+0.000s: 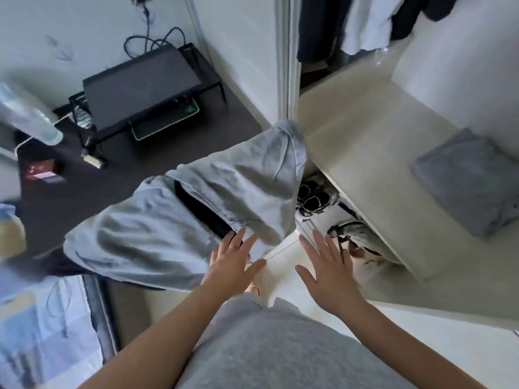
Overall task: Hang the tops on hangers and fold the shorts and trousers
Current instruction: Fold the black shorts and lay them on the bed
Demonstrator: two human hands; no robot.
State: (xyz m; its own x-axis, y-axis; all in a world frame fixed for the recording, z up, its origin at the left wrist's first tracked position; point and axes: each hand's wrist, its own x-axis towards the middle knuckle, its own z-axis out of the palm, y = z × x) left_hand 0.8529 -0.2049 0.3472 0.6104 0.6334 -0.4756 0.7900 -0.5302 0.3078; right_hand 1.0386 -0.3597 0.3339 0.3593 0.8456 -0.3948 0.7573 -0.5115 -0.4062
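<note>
A light grey garment (196,209) with a dark inner band spreads out in the air in front of me, stretching from lower left up to the wardrobe door edge. My left hand (233,262) has straight spread fingers whose tips touch the garment's lower edge. My right hand (328,268) is flat and spread, apart from the cloth, over the pale floor. A folded grey garment (469,181) lies on the cream wardrobe shelf (365,141) at the right.
Dark and white clothes (365,21) hang in the open wardrobe at top right. Shoes (314,197) and a bag (359,237) sit under the shelf. A black stand with a dark device (140,91) sits on the dark carpet at left. A patterned bedspread (42,332) is at lower left.
</note>
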